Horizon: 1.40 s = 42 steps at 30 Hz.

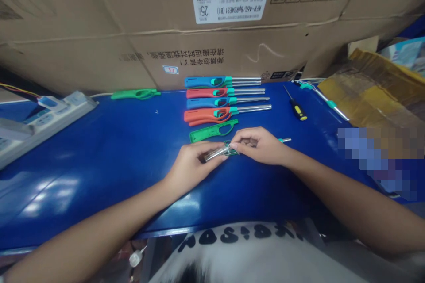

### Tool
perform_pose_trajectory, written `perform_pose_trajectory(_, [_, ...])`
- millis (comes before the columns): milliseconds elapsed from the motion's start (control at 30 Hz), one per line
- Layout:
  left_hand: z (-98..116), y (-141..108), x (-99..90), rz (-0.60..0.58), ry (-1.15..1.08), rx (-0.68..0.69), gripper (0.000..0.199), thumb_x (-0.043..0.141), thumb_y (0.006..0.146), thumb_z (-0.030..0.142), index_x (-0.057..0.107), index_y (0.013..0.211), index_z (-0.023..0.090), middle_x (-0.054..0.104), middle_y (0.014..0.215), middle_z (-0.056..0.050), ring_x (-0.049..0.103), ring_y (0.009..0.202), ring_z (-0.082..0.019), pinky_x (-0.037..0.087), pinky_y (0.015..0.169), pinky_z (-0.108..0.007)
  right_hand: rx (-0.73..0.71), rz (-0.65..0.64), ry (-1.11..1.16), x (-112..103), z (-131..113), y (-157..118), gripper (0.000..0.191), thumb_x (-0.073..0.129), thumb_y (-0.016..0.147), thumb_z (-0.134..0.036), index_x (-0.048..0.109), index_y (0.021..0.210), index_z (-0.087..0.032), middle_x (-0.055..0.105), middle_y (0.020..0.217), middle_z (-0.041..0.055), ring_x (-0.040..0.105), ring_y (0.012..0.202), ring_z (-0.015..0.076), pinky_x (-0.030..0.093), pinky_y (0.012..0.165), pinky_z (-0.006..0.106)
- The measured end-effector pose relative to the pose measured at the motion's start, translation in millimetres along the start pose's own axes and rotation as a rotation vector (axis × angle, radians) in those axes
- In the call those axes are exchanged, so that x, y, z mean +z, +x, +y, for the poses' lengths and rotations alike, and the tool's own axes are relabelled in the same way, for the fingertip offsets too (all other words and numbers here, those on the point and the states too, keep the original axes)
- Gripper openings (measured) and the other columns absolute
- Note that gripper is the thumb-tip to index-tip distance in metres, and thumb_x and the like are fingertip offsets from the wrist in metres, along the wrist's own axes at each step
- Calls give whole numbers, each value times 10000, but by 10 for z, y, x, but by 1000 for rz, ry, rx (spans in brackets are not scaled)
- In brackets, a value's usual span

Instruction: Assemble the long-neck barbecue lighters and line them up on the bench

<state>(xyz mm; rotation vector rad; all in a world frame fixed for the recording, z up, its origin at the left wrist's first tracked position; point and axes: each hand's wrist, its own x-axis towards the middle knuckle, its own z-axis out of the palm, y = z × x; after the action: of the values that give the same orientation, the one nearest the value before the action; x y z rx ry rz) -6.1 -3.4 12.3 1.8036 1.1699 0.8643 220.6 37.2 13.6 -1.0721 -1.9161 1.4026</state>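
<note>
- Centrally, left hand (191,163) partly curled, thumb and fingers closed on a clear, shiny tubular part (215,154), over blue tabletop (133,159).
- Right hand (257,145): fingertips bunched at the part's right end; whether pinching it, cannot tell.
- Green lighter half-shell (206,133) just beyond hands.
- Farther: four utility lighters (202,103), blue and red alternating.
- Black-and-yellow screwdriver (298,109) right of them.
</note>
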Motion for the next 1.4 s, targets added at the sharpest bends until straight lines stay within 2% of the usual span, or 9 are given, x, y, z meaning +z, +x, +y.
perform_pose_trajectory(167, [-15,13,-40,-10,50,-6,226,710,904,311,790,1074,185,793,1027,-70,725,795,-183,551,664,-256,42,-9,102,-26,-13,2,258,691,842,-415,659,823,-160,595,664,-16,499,551,83,412,520,228])
perform_pose_trajectory(367, [-20,21,-47,-20,83,22,218,696,918,297,792,1083,193,789,920,-51,637,644,-132,483,586,-233,13,23,61,-1,12,-8,240,679,853,-397,668,830,-158,606,702,-4,514,599,87,432,566,228])
perform_pose_trajectory(667, [-48,-3,11,-35,-39,-49,254,691,922,337,792,1119,211,769,891,-51,607,654,-138,460,588,-240,4,50,-30,31,23,-12,245,659,856,-390,692,825,-149,604,698,13,495,591,96,398,530,222])
perform_pose_trajectory(833, [-25,-1,21,-30,-37,-40,241,691,922,322,797,1108,213,752,843,-40,570,640,-127,430,571,-229,-10,55,-55,37,13,-13,224,666,845,-369,686,793,-153,594,674,6,477,571,90,382,509,214])
perform_pose_trajectory(1167, [-65,0,4,-18,-67,-101,268,720,889,356,797,1094,201,792,946,-66,651,656,-149,529,604,-248,40,-10,64,-22,-17,-7,265,672,872,-414,653,804,-159,596,648,-15,517,506,76,431,493,220])
perform_pose_trajectory(1267, [-69,7,-1,-23,-83,-120,272,728,882,364,799,1083,196,793,911,-61,658,647,-150,535,602,-248,64,0,113,-18,-13,-8,275,664,877,-418,652,795,-156,590,635,-20,509,470,71,415,446,216])
perform_pose_trajectory(1400, [-69,19,-2,-19,-63,-90,254,730,882,363,803,1071,209,797,932,-58,672,672,-155,526,587,-237,85,28,128,14,1,1,256,668,864,-398,690,883,-144,603,657,-17,507,470,70,407,432,216])
